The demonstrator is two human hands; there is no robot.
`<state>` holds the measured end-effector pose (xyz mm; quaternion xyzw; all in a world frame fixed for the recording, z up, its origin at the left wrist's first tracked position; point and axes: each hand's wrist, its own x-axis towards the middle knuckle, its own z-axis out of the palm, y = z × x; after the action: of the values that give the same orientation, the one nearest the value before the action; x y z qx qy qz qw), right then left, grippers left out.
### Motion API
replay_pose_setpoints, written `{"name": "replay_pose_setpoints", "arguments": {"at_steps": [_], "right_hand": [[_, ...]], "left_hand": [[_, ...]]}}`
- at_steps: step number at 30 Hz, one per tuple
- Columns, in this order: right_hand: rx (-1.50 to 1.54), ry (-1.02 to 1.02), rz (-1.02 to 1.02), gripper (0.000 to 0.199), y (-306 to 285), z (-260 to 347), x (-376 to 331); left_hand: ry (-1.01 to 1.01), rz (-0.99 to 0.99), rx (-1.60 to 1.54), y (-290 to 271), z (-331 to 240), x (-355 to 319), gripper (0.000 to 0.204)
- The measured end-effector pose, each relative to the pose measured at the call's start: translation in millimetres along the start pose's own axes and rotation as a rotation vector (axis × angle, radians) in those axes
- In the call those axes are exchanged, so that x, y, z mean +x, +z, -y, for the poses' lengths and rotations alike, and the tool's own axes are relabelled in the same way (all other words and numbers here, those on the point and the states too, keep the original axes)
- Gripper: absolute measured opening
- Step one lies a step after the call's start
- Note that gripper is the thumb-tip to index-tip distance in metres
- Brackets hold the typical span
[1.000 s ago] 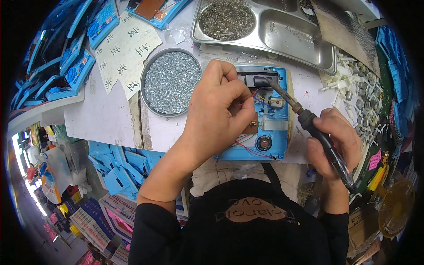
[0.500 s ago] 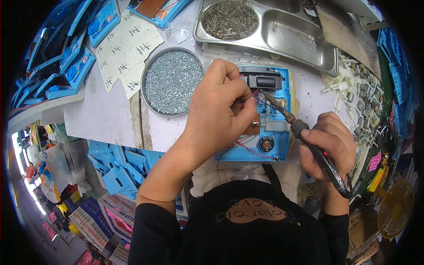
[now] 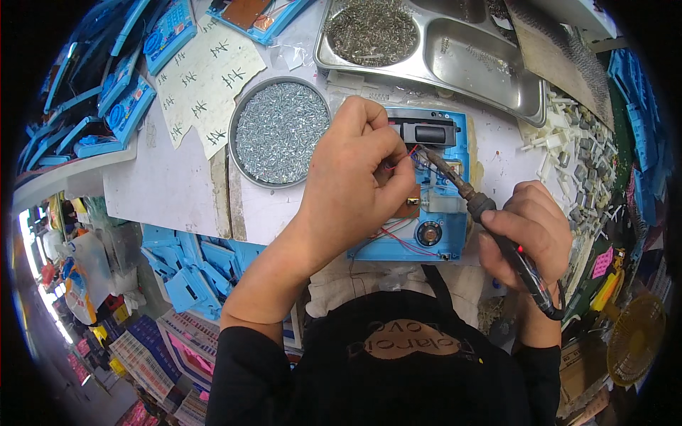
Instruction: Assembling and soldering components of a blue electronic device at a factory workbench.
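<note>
Head view, looking down on a white bench [image 3: 167,188]. Left hand [image 3: 355,167] reaches over the left edge of an open blue case [image 3: 373,251], thumb and forefinger pinched together on a thin red wire [image 3: 413,150]; the other fingers curl in. Right hand [image 3: 531,231] has its fingers wrapped round the dark handle of a soldering iron [image 3: 513,257], a small red light showing on it. The iron slants up and left, its tip by the red wire, just below a black block [image 3: 433,134] in the case; contact cannot be told. Case lies on the bench in front of the person, hollow side up, a round speaker [image 3: 429,233] near its lower right corner. Left of the hands, a round dish [image 3: 232,142] full of small silvery screws [image 3: 280,131]. Beyond, a steel tray [image 3: 420,53] with fine metal bits in its round hollow. To the right, a spread of white plastic pieces [image 3: 558,153]. More blue cases [image 3: 124,117] stacked at upper left.
</note>
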<state>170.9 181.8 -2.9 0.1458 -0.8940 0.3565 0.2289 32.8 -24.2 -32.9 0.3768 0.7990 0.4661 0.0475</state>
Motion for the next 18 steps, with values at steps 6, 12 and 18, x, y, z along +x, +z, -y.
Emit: {"name": "replay_pose_setpoints", "arguments": {"at_steps": [6, 12, 18], "right_hand": [[0.051, 0.013, -0.024, 0.035, -0.3, 0.3, -0.6], [0.055, 0.015, -0.016, 0.033, -3.5, -0.1, -2.0], [0.060, 0.036, -0.039, 0.031, -7.9, -0.7, -5.1]], "left_hand": [[0.017, 0.000, 0.016, -0.1, 0.2, 1.1, 0.011], [0.009, 0.008, 0.022, -0.2, 0.5, 0.4, 0.010], [-0.026, 0.020, 0.010, 0.0, -1.1, 0.9, 0.011]]}}
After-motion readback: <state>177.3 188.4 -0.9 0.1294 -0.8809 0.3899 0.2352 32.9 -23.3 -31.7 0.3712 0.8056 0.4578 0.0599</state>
